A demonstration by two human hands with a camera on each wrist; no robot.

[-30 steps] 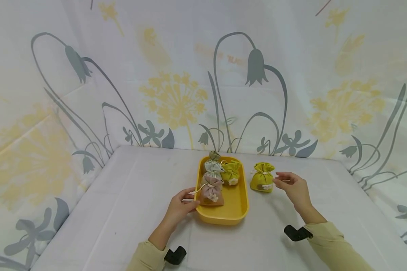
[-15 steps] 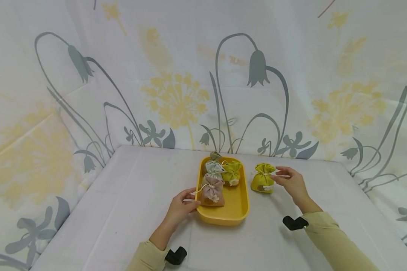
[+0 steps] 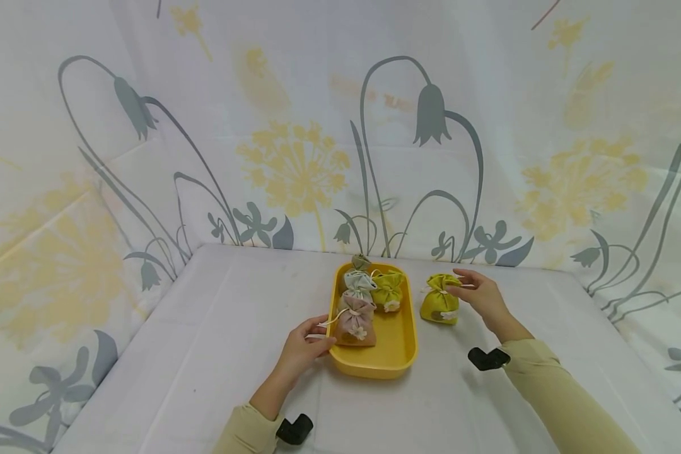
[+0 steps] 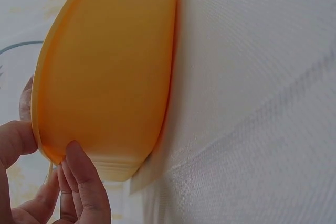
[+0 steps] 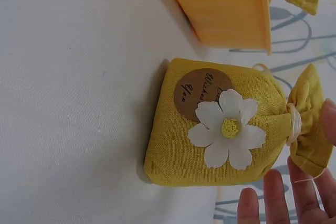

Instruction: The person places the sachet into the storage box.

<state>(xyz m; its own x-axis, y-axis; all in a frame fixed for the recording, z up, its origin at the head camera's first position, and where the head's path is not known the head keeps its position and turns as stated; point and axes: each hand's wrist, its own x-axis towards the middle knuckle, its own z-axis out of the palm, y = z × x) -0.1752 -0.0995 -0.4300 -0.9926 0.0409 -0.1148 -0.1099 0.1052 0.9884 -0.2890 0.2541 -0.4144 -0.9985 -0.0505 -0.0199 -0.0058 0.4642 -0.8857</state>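
Note:
A yellow-green drawstring pouch (image 3: 439, 307) with a white flower and a round brown label stands upright on the table. My right hand (image 3: 482, 302) is at its tied neck, thumb on the near side and extended fingertips (image 5: 275, 192) beside the ruffled top; no firm pinch shows. Left of it sits a yellow plastic tray (image 3: 394, 353). My left hand (image 3: 299, 347) grips the tray's left rim between thumb and fingers. Inside the tray are a mauve-brown pouch (image 3: 355, 321), a pale blue pouch (image 3: 359, 282), another yellow-green pouch (image 3: 387, 291) and a dark green pouch (image 3: 360, 261), mostly hidden.
A white cloth covers the table (image 3: 215, 315), and a flower-printed curtain (image 3: 295, 94) hangs behind it. The standing pouch is a short way from the tray's right side. Both wrists carry black cameras (image 3: 488, 358).
My right hand has moved leftward and slightly up, from beside the standing pouch to its neck. The left hand, tray and pouches keep their places.

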